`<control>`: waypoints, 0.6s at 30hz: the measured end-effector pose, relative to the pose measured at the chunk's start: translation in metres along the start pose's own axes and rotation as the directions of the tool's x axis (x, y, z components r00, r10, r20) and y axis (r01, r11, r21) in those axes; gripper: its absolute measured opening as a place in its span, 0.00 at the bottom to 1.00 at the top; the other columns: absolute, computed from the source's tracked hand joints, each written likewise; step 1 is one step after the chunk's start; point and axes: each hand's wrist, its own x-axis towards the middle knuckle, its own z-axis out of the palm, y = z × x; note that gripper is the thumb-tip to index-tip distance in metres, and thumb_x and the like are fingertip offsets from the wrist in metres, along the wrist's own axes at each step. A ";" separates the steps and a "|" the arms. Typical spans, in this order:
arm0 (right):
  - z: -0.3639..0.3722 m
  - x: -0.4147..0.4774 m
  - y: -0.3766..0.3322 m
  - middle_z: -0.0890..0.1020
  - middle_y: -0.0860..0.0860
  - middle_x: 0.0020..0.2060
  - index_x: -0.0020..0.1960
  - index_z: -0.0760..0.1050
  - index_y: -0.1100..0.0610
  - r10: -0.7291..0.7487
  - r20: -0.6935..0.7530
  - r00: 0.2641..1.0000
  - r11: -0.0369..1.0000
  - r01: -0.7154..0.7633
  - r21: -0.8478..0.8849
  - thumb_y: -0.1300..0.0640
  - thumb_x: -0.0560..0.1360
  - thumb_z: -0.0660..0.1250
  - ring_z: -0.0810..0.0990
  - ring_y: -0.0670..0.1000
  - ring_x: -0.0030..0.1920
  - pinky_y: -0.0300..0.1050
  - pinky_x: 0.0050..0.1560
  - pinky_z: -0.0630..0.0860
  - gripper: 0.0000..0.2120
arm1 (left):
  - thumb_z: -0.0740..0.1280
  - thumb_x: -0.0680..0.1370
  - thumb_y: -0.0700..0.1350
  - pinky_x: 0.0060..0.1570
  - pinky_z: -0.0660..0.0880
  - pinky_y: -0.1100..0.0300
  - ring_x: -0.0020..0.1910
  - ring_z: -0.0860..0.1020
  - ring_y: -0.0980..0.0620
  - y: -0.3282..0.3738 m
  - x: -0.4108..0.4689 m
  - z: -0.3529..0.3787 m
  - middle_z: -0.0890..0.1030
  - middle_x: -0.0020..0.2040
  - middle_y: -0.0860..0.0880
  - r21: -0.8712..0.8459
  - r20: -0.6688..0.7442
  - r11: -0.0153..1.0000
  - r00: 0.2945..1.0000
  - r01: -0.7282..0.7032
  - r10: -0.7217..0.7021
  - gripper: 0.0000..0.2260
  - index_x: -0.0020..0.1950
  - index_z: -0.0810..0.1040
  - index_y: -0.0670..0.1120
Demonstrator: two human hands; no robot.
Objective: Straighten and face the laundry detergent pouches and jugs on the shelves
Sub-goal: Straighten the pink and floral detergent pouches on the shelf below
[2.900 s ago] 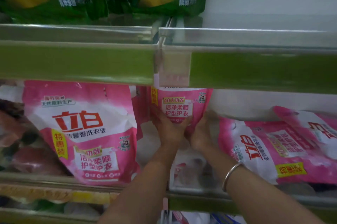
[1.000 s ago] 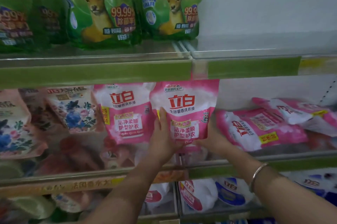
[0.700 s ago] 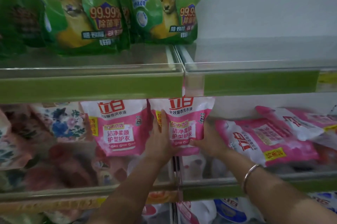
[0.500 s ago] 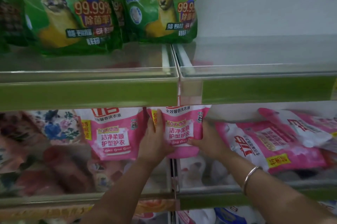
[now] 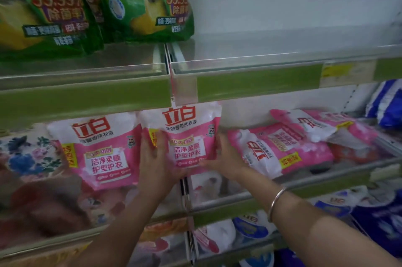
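A pink and white detergent pouch (image 5: 187, 136) stands upright on the middle shelf, its front facing me. My left hand (image 5: 155, 162) grips its left edge and lower corner. My right hand (image 5: 224, 158) grips its right edge, a metal bangle on that wrist. A matching pink pouch (image 5: 97, 149) stands upright just to the left, touching it. To the right, two more pink pouches (image 5: 280, 147) lie tipped over on their sides.
Green deer-print pouches (image 5: 139, 3) stand on the upper shelf, whose green front rail (image 5: 250, 86) hangs just above the held pouch. Floral pouches (image 5: 26, 158) sit at the left. A blue and white pack (image 5: 387, 103) is at the far right. White and blue pouches fill the lower shelf.
The view has tilted and drawn closer, so more of the held pouch's top shows below the rail. Both hands keep their hold on its sides.
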 end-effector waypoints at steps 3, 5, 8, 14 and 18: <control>-0.013 -0.020 -0.007 0.74 0.39 0.54 0.65 0.61 0.49 0.066 -0.050 0.997 0.997 -0.068 -0.031 0.62 0.70 0.73 0.74 0.37 0.53 0.20 0.43 0.68 0.31 | 0.64 0.59 0.71 0.72 0.47 0.50 0.76 0.41 0.43 0.019 -0.012 -0.008 0.37 0.77 0.41 -0.136 -0.010 0.990 0.999 0.047 -0.049 0.55 0.77 0.43 0.50; -0.026 -0.031 -0.001 0.73 0.44 0.59 0.69 0.63 0.53 0.065 -0.158 0.985 0.980 -0.093 -0.177 0.57 0.72 0.71 0.72 0.45 0.59 0.33 0.54 0.68 0.29 | 0.71 0.67 0.59 0.72 0.50 0.54 0.76 0.45 0.47 0.035 -0.023 -0.004 0.40 0.77 0.47 -0.207 0.001 0.977 0.999 0.048 -0.048 0.48 0.77 0.44 0.51; -0.049 -0.039 0.016 0.73 0.53 0.65 0.68 0.67 0.59 0.062 -0.285 0.957 0.941 -0.151 -0.302 0.60 0.75 0.65 0.72 0.52 0.64 0.42 0.61 0.68 0.22 | 0.69 0.73 0.54 0.70 0.61 0.56 0.70 0.62 0.49 0.066 -0.039 0.016 0.62 0.72 0.47 -0.316 0.110 0.947 0.994 0.059 -0.026 0.33 0.74 0.59 0.49; -0.108 -0.031 0.038 0.73 0.54 0.63 0.65 0.71 0.60 0.066 -0.363 0.929 0.902 -0.211 -0.376 0.60 0.78 0.62 0.71 0.54 0.65 0.41 0.60 0.66 0.16 | 0.63 0.78 0.52 0.45 0.74 0.61 0.43 0.76 0.51 0.122 -0.030 0.079 0.76 0.43 0.51 -0.337 0.514 0.848 0.835 0.409 -0.199 0.09 0.51 0.72 0.47; -0.143 -0.016 0.051 0.77 0.53 0.60 0.61 0.74 0.56 0.161 -0.241 0.957 0.857 -0.257 -0.447 0.60 0.77 0.60 0.77 0.52 0.57 0.48 0.57 0.75 0.14 | 0.67 0.76 0.43 0.24 0.70 0.63 0.29 0.74 0.51 0.140 -0.005 0.122 0.76 0.33 0.48 -0.431 0.522 0.594 0.725 0.679 -0.450 0.09 0.46 0.79 0.36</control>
